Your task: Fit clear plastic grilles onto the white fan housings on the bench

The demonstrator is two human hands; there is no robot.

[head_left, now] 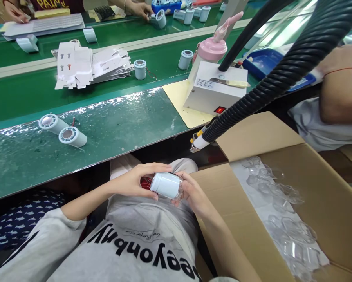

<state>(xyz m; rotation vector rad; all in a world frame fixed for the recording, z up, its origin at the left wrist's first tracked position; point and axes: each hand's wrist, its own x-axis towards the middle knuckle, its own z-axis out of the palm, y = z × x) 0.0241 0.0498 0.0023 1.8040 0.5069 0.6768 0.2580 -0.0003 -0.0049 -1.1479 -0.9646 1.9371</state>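
Observation:
Above my lap, a light blue cylinder (pixel 165 185) lies on its side between my two hands. My left hand (pixel 134 180) grips its left end, thumb below and fingers above, with red wire (pixel 145 183) showing inside the palm. Around the right end, the fingers of my right hand (pixel 192 192) are closed on a clear plastic piece that covers or touches that end; how far it is seated I cannot tell. Two similar cylinders, one behind (pixel 51 123) and one in front (pixel 73 136), lie tilted on the green bench to the left.
An open cardboard box (pixel 319 184) at my right holds several clear plastic covers (pixel 281 196). A black corrugated hose (pixel 260 94) hangs over it. Flat white cartons (pixel 76 64), a pink-lidded bottle (pixel 211 51) and a white switch box (pixel 217 92) stand beyond. Co-workers' hands (pixel 139 9) work across the line.

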